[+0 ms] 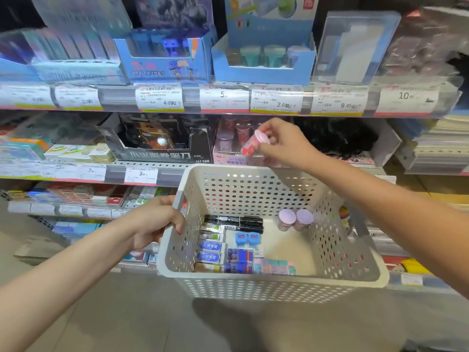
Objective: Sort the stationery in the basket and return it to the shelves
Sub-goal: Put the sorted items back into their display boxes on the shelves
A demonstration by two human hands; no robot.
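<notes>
The right hand (281,143) pinches a small pink cup (253,144), tilted, above the far rim of the white basket (253,283) and just in front of the pink display box (228,151) on the middle shelf (152,171). The left hand (160,219) grips the basket's left rim. Two similar cups (295,219) stand inside the basket.

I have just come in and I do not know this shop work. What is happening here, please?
A person is putting stationery back on shelves. The left hand grips the rim of a white basket. The right hand pinches a small pink cup, tilted, in front of a pink box of similar cups on the middle shelf. Two more cups, black markers and erasers remain in the basket.
</notes>
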